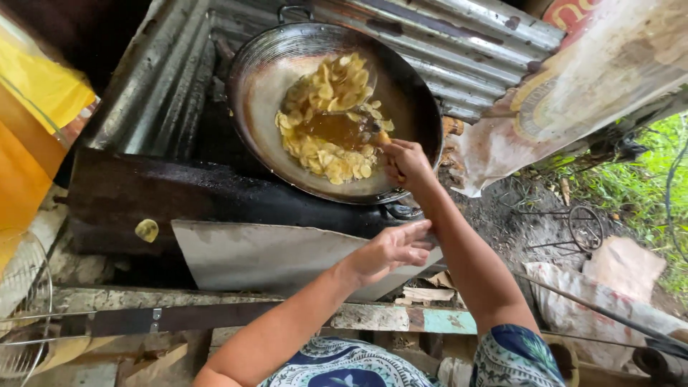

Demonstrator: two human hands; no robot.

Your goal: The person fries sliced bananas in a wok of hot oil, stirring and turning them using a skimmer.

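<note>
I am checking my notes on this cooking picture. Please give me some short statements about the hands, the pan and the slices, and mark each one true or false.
1. The right hand holds a utensil over the wok. True.
2. The wok holds yellow slices in oil. True.
3. The left hand holds a knife. False: it holds nothing; its fingers rest open at the edge of the grey metal sheet.
4. One single slice lies outside the wok, on the dark ledge. True.
5. The wok is covered with a lid. False: it is open, and the slices show.
6. Both hands are inside the wok. False: only the right reaches its rim.
</note>
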